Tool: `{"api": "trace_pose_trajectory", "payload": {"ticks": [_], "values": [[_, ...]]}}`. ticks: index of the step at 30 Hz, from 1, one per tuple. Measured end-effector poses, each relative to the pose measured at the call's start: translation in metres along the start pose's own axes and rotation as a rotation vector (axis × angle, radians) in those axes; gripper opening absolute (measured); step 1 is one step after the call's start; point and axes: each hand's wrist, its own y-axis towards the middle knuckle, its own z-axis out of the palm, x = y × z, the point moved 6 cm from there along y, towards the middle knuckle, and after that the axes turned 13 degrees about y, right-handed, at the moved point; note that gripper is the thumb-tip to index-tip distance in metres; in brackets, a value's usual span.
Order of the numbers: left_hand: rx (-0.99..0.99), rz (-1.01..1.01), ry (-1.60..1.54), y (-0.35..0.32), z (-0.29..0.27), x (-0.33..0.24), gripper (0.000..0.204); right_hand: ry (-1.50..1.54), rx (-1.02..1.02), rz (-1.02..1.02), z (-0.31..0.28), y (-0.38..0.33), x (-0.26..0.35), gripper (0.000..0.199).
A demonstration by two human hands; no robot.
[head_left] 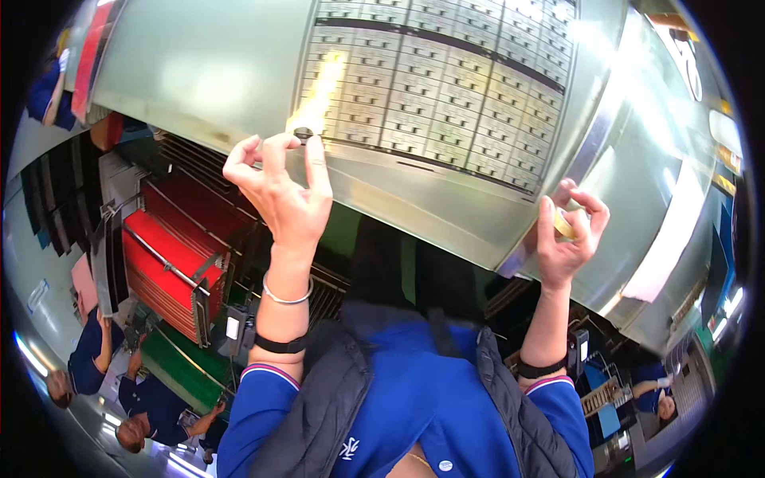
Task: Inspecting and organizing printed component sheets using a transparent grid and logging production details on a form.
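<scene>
Panel: flat, silvery-beige rectangular sheet (pixel 454 103) divided into rows of small cells with dark marks; lies on the grey-green, glossy metal tabletop (pixel 199 72), near the edge closest to the wearer.
Left hand: the left hand (pixel 291 199) is at the panel's near-left corner, thumb and forefinger brought together in a pinch, remaining fingers loosely bent.
Left pinch: a small, dark, rounded piece (pixel 303 134) between the tips; material too small to tell.
Glare: yellow-white streak (pixel 325 88) over the panel's left margin, just beyond the pinch; reflection or lit strip, cannot tell.
Right hand: the right hand (pixel 567 251) is beside the panel's near-right corner, fingers curled and partly closed about the ring.
Right hold: yellowish, curved, narrow ring (pixel 565 225), apparently a tape roll; partly hidden by fingers.
Step in hand (judged): handling the small piece at the left margin, with the ring kept ready at the other side.
Next move calls for (judged): a light, steady left pinch, exact alignment with the panel's margin, and the right fingers keeping the ring clear of the cells.
Caution (judged): glare could hide the edge being lined up.
</scene>
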Motion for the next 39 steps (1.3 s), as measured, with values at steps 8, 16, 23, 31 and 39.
{"api": "trace_pose_trajectory", "payload": {"ticks": [8, 16, 23, 31, 39], "values": [[-0.072, -0.034, -0.034, -0.014, -0.006, 0.019, 0.035, -0.036, 0.012, -0.028, 0.003, -0.001, -0.001, 0.028], [0.299, 0.281, 0.118, -0.041, 0.003, -0.043, 0.068, 0.074, -0.069, -0.081, 0.001, -0.001, -0.002, 0.033], [0.456, 0.577, -0.167, -0.082, 0.009, -0.163, 0.073, -0.019, -0.017, -0.089, 0.001, 0.001, 0.003, 0.036], [0.379, 0.630, -0.308, -0.072, -0.007, -0.195, 0.050, 0.056, 0.003, -0.088, -0.009, 0.002, 0.005, 0.031], [1.069, -0.276, -0.919, -0.047, 0.044, -0.177, 0.018, 0.083, 0.009, -0.114, -0.008, 0.001, 0.011, 0.023]]}}
